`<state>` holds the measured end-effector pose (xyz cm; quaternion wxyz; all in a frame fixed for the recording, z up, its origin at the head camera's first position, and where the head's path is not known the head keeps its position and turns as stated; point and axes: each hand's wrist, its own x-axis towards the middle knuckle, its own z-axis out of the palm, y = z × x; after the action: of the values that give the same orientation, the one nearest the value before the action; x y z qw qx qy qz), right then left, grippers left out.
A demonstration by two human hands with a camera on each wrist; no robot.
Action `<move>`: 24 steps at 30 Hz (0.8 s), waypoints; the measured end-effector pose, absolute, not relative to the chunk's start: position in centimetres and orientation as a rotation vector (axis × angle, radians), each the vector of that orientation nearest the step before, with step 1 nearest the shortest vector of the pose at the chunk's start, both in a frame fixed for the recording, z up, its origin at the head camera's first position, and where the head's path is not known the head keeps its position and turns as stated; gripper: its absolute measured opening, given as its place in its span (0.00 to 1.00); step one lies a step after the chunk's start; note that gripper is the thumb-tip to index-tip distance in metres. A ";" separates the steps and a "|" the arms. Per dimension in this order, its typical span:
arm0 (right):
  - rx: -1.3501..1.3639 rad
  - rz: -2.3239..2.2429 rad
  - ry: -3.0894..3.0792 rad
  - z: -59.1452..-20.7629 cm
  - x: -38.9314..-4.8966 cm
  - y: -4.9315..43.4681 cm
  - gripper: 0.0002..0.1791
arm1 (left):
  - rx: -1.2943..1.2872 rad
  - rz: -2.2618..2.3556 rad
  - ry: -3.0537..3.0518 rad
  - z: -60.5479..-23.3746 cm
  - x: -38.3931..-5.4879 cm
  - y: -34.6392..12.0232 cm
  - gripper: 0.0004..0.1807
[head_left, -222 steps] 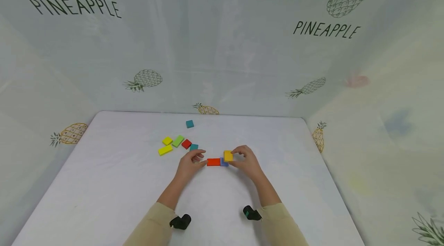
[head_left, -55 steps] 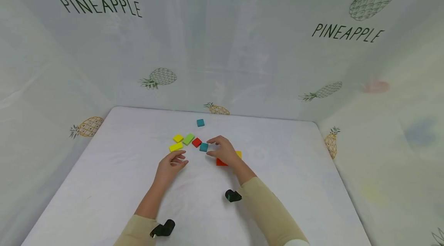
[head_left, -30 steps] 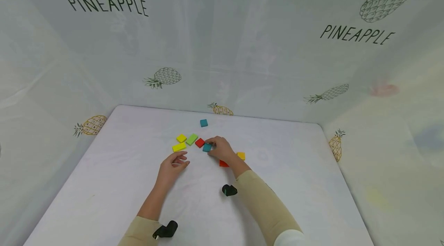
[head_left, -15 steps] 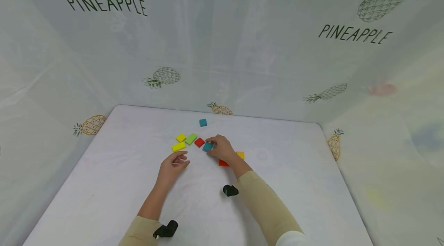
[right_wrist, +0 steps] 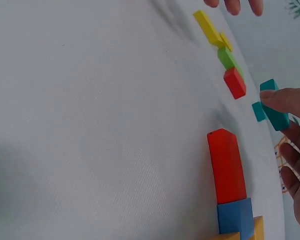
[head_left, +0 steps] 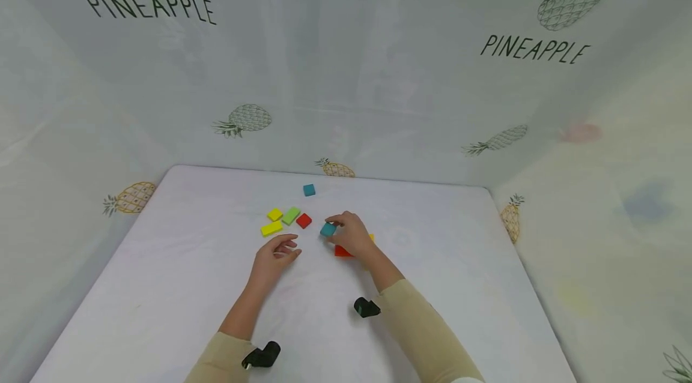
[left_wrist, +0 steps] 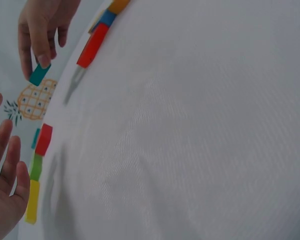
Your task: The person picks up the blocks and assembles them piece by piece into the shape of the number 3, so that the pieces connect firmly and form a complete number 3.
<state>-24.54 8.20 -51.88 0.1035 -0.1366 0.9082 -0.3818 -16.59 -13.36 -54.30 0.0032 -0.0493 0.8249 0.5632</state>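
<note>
My right hand (head_left: 351, 235) pinches a teal block (right_wrist: 275, 106) between thumb and fingers. In the left wrist view this block hangs above the table, short of the row's red block (left_wrist: 93, 46). That long red block adjoins a blue block (right_wrist: 236, 218), with yellow-orange blocks (right_wrist: 259, 228) at the blue one's end. In the head view my right hand and wrist partly cover this row. My left hand (head_left: 274, 261) holds nothing, fingers relaxed, hovering in front of a long yellow block (head_left: 271, 229).
Beyond my left hand lie a small yellow block (head_left: 274, 214), a green block (head_left: 291, 216) and a small red block (head_left: 304, 221). Farther back sits another teal block (head_left: 309, 189). A white cloth covers the table (head_left: 178, 287); a pineapple-print curtain (head_left: 346, 71) rises behind it.
Earlier my right hand held a yellow block over the blue one; that block now stays at the row. Since then the hand has grasped the teal block and drawn it rightward from the small red block.
</note>
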 end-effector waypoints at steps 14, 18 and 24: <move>-0.379 -1.315 2.726 -51.6 -21.5 11.8 0.22 | -0.042 1.746 2.559 -54.0 -17.2 -10.6 0.20; -0.388 -1.334 2.748 -52.2 -20.8 12.7 0.22 | 0.008 1.731 2.571 -54.3 -17.7 -9.9 0.20; -0.370 -1.350 2.761 -52.7 -19.6 13.8 0.23 | 0.068 1.677 2.586 -54.3 -18.2 -8.8 0.20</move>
<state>-19.59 13.84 -52.66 0.0231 -0.1196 0.8916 -0.4361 -18.16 -8.77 -54.32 0.0293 0.0220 0.8384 0.5438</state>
